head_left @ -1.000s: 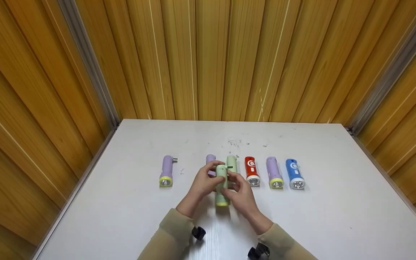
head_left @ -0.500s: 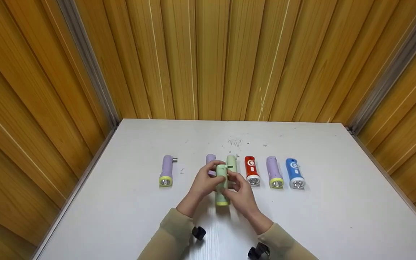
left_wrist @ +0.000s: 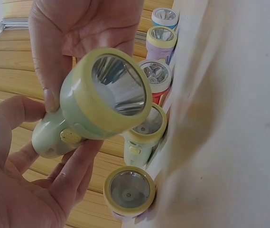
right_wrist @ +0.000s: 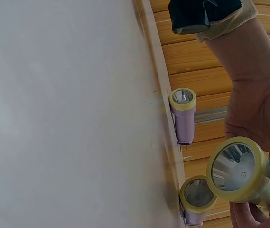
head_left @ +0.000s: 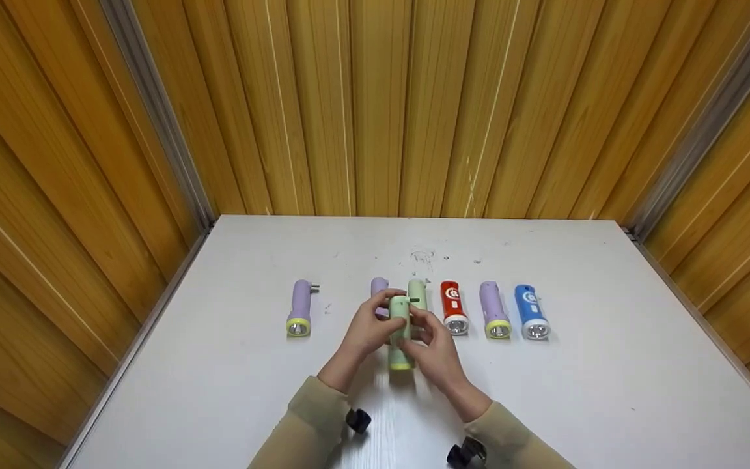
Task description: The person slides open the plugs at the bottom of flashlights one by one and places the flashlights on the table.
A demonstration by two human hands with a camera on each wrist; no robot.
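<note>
Flashlight, pale green, hangs over the desk just below mid-frame, pinched by left hand and right hand; a light, even grip clear of the plug prongs should steady it best

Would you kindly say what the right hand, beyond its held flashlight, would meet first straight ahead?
Probably the second green flashlight, lying on the table just beyond, though the depth is unclear.
</note>
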